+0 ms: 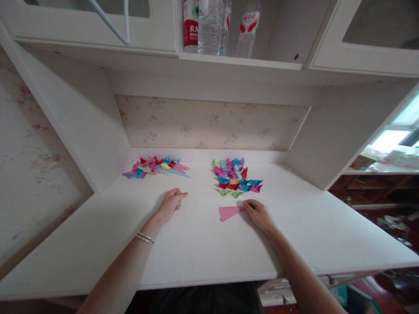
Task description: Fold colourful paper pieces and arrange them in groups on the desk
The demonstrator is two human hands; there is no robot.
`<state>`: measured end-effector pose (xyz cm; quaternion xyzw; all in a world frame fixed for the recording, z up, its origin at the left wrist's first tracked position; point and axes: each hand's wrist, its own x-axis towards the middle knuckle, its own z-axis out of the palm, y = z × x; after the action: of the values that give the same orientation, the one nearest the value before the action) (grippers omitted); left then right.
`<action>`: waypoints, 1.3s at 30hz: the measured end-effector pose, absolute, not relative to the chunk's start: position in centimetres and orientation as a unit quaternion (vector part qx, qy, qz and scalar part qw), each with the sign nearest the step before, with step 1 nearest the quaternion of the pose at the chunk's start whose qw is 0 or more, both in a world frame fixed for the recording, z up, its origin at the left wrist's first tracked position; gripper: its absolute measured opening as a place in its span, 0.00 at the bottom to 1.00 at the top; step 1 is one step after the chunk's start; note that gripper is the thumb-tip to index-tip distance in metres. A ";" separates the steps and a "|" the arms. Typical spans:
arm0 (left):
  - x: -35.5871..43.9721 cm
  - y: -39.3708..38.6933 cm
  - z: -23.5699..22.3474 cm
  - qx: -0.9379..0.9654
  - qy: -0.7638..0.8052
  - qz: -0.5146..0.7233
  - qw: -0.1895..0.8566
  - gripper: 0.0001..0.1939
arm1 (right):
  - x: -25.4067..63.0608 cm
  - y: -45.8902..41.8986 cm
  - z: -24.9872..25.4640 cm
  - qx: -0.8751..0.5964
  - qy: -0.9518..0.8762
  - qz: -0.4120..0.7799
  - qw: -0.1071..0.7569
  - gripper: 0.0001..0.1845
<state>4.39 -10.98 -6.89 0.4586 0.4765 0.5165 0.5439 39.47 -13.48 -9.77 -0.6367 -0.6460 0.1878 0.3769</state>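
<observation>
My right hand (260, 214) pinches the narrow end of a folded pink paper strip (231, 212), which lies on the white desk and widens to the left. My left hand (171, 203) rests on the desk to the left with nothing in it. Its index finger stretches out to the right, while its other fingers are curled. Behind my right hand lies a group of small folded paper pieces (234, 176) in rows, coloured green, red, blue, yellow and pink. Farther left, beyond my left hand, is a loose pile of colourful pointed folded papers (152, 166).
The white desk (196, 248) has side panels and a flowered back wall. Overhead, a shelf (242, 61) holds several plastic bottles (211, 26), and a white cable (113, 27) hangs at the upper left. Cluttered shelves (376, 187) stand beyond the right panel.
</observation>
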 end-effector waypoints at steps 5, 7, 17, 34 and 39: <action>4.4 -11.0 -6.9 0.460 0.477 0.517 0.541 0.24 | 39.4 -13.5 -9.7 -0.638 -0.649 0.177 0.375 0.17; 4.4 -10.9 -7.0 0.463 0.478 0.518 0.538 0.24 | 39.4 -13.5 -9.7 -0.637 -0.649 0.175 0.377 0.17; 4.3 -10.8 -7.2 0.465 0.478 0.517 0.537 0.24 | 39.3 -13.7 -9.5 -0.639 -0.648 0.179 0.374 0.17; 4.3 -10.9 -7.0 0.463 0.473 0.516 0.544 0.24 | 39.5 -13.4 -9.8 -0.636 -0.652 0.176 0.374 0.17; 4.3 -10.9 -7.1 0.465 0.471 0.517 0.543 0.24 | 39.5 -13.4 -9.8 -0.640 -0.651 0.175 0.369 0.17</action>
<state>4.32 -10.87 -7.13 0.4651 0.4708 0.5169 0.5431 39.47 -13.44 -9.80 -0.6402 -0.6506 0.1752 0.3690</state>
